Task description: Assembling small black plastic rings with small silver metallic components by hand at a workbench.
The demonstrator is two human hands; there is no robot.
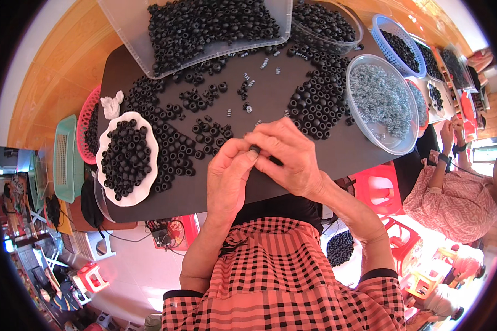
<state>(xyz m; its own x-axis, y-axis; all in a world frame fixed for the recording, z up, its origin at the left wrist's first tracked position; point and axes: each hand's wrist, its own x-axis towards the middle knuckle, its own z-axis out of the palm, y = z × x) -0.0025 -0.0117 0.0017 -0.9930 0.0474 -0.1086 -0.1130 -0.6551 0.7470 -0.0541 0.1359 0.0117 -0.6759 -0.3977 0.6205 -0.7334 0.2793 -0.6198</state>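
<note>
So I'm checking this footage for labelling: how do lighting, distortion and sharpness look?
Head view: strong fisheye, the black tabletop edges bow and the corners are dark; bright daylight washes out the floor at the rim; both hands at centre are sharp; the black rings merge into the dark surface.

A black desk [315, 149] stands on a wooden floor [55, 77] in bright daylight. Beneath the desk's near edge the floor is pale tile [138, 265], with red stools [378, 187] to its right and another red stool [91, 276] lower left. A green basket [65, 157] sits just left of the desk.
</note>
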